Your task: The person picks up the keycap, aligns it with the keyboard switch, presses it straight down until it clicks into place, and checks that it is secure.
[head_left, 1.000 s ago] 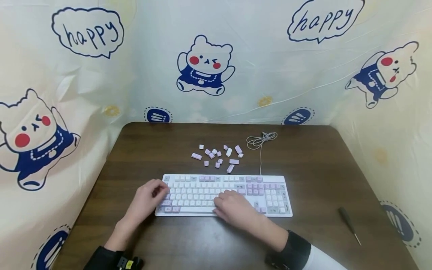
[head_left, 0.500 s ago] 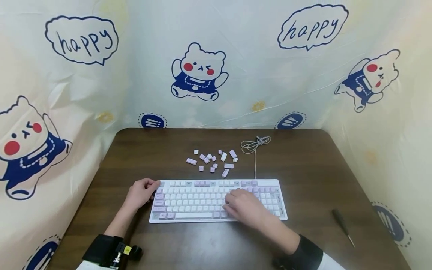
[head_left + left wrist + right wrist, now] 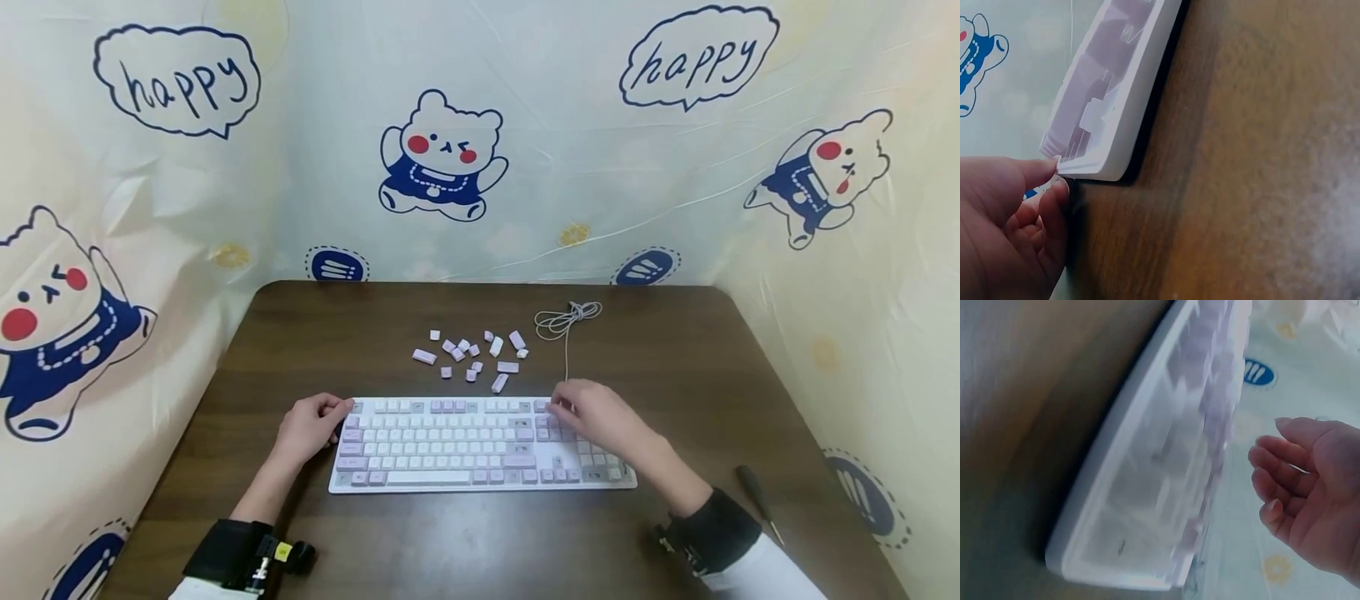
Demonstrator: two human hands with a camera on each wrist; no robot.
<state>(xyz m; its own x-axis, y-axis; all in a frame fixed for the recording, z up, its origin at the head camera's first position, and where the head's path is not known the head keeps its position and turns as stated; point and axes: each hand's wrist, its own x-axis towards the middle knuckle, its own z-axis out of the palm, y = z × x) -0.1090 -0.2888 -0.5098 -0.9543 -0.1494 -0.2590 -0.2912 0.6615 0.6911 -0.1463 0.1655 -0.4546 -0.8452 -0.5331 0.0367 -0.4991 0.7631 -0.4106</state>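
A white keyboard (image 3: 442, 478) with white, lilac and grey keycaps lies flat on the brown table. At its far left corner, my left hand (image 3: 311, 427) pinches the edge between thumb and fingers; the left wrist view shows the thumb (image 3: 1038, 170) on the corner and the other fingers curled beside it. Over the keyboard's upper right part hovers my right hand (image 3: 603, 417), hiding some keys there. Seen from the right wrist, that hand (image 3: 1316, 494) has loosely bent fingers and nothing in them, apart from the keyboard (image 3: 1122, 506), which is blurred.
Several loose white and lilac keycaps (image 3: 507, 367) lie scattered behind the keyboard. A coiled cable (image 3: 567, 321) runs from its back edge. To the right lies a dark-handled screwdriver (image 3: 752, 490). A printed cloth (image 3: 465, 50) hangs around the table (image 3: 450, 542).
My right hand has moved right and away from me, from the lower middle keys to the upper right. My left hand has shifted to the far left corner. The head view has tilted slightly.
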